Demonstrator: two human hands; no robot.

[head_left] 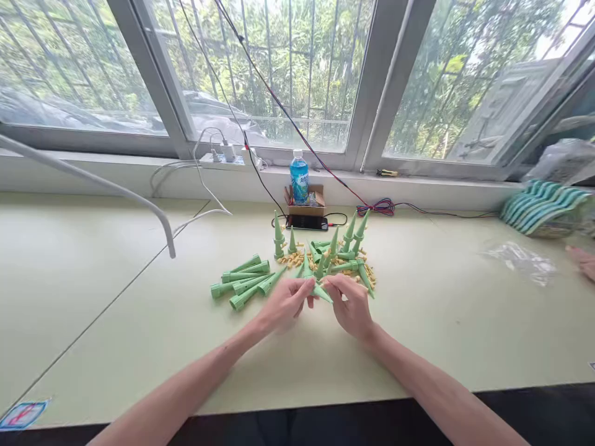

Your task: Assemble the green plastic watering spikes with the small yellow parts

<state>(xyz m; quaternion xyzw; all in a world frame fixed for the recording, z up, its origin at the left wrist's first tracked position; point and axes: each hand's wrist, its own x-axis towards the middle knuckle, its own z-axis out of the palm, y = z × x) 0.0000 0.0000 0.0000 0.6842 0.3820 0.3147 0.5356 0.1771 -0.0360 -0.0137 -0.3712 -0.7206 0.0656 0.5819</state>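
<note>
My left hand (289, 298) is closed on a green plastic cone spike (322, 293), whose tip points right and toward me. Just right of it, my right hand (349, 303) has its fingers pinched together close to the spike; what they hold, if anything, is too small to make out. Behind both hands lies a pile of small yellow plastic pieces (289, 259), with more green spikes (359, 233) standing or lying among them. To the left, several green spikes (246, 277) lie in a loose group on the table.
A phone (307, 222) lies before a small cardboard box (317, 209) with a blue bottle (299, 178). Coiled wires (382, 207) rest near the sill. A clear plastic bag (523, 261) and stacked green packets (543, 207) are at right, beside another person's hand (583, 261). A white tube (139, 193) juts in from the left.
</note>
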